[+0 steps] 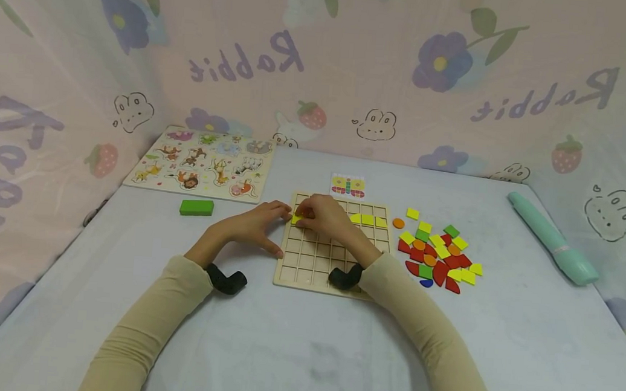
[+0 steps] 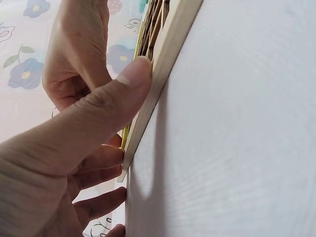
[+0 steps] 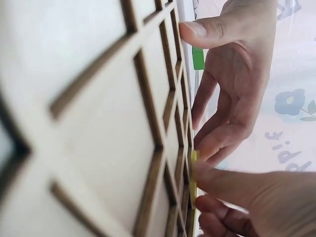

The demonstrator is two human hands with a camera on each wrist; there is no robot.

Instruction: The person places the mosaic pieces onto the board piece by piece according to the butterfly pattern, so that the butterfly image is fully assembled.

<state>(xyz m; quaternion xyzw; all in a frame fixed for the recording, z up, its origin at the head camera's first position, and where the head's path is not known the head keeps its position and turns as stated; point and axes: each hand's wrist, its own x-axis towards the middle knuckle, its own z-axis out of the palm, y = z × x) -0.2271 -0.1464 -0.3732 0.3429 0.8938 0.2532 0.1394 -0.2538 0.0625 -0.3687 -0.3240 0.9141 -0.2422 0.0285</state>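
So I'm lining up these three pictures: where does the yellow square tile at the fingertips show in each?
Head: yellow square tile on the wooden grid board's upper left, under the right hand.
Left wrist: hidden behind the board's edge.
Right wrist: thin yellow edge, bottom centre.
Shared landmark: the grid board.

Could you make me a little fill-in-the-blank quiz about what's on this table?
1. The right hand pinches a small tile whose colour is ____.
2. The left hand rests against the ____ edge of the wooden grid board.
3. The heap of loose tiles lies to the ____ of the board.
4. The lone block near the animal puzzle is ____.

Missing words: yellow; left; right; green
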